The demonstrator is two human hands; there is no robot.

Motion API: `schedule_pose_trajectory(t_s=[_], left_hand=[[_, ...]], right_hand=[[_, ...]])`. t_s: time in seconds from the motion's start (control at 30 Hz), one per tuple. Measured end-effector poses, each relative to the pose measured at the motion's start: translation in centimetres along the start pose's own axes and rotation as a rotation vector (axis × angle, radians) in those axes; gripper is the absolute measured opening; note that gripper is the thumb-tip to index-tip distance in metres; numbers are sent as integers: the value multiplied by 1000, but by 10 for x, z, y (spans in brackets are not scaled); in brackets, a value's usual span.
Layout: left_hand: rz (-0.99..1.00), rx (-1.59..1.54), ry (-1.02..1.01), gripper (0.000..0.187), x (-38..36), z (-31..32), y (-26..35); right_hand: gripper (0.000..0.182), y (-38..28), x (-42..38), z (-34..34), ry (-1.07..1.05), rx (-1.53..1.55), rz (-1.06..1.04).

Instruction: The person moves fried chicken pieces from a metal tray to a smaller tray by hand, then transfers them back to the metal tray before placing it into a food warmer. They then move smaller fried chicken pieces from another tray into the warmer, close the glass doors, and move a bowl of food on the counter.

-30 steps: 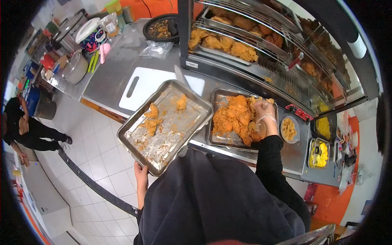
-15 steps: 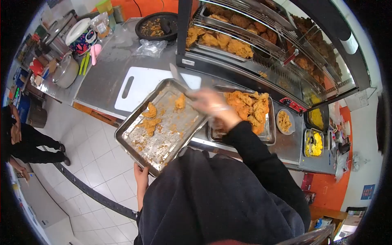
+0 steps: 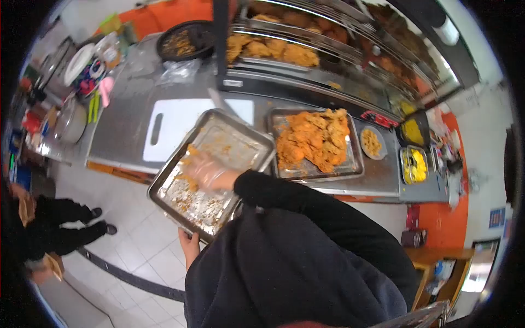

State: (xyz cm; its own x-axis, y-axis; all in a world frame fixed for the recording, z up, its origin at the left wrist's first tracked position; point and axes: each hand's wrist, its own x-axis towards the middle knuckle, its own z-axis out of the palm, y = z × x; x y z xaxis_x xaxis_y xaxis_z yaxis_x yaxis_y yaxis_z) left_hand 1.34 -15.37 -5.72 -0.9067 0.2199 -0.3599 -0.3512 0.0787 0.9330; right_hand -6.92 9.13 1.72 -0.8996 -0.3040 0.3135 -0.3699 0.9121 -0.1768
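My left hand (image 3: 189, 247) grips the lower edge of a metal tray (image 3: 249, 143), which is tilted and held up at the counter's edge. Inside it are crumbs, oily smears and a few pieces of fried chicken (image 3: 191, 150). My right hand (image 3: 209, 171), in a clear plastic glove, reaches into this tray over the pieces; motion blur hides how its fingers close. To the right, a second metal tray (image 3: 354, 164) holds a heap of fried chicken (image 3: 311, 139). Partly behind the held tray, a knife (image 3: 219, 103) lies on a white cutting board (image 3: 183, 117).
A glass warming cabinet (image 3: 322, 87) with more fried chicken stands behind. Right of the heap are a small bowl (image 3: 373, 143) of fried bits and a container of yellow food (image 3: 414, 165). A round black pan (image 3: 186, 41) sits at the back. Another person (image 3: 60, 218) stands at left.
My right hand has moved left from beside the heaped tray into the held tray. The chicken piece at the held tray's upper end is gone from there. The other person has moved nearer.
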Motion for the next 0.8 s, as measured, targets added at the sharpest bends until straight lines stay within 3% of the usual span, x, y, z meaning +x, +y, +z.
schedule_pose_trajectory(t_s=[0.07, 0.1, 0.17, 0.3, 0.4, 0.47, 0.57, 0.6, 0.67, 0.7, 0.8], left_hand=[[7, 13, -13, 39, 0, 0, -1], [12, 19, 21, 39, 1, -1, -2], [27, 105, -8, 39, 4, -5, -4], [43, 123, 45, 38, 8, -3, -6], [31, 125, 41, 38, 21, -17, -32], [5, 149, 24, 42, 23, -20, -36], [-22, 79, 94, 46, 31, -23, -59], [-19, 81, 91, 46, 32, -18, -58], [-6, 54, 104, 47, 30, -7, -55], [0, 40, 112, 47, 28, 0, -52], [23, -10, 152, 48, 20, 17, -45]], right_hand=[[40, -12, -2, -17, -233, 87, 173], [40, -8, -5, -8, -220, 74, 211], [42, 5, -14, 12, -156, 406, 313], [41, 31, -46, -15, 164, 656, 532], [40, 64, -100, -79, 463, 468, 538], [42, 87, -141, -142, 428, 277, 599], [45, 136, -198, -180, 413, 2, 754], [45, 153, -211, -183, 417, 1, 757], [44, 190, -240, -168, 230, -356, 675], [44, 203, -250, -160, 232, -356, 678], [46, 236, -270, -150, 290, 13, 647]])
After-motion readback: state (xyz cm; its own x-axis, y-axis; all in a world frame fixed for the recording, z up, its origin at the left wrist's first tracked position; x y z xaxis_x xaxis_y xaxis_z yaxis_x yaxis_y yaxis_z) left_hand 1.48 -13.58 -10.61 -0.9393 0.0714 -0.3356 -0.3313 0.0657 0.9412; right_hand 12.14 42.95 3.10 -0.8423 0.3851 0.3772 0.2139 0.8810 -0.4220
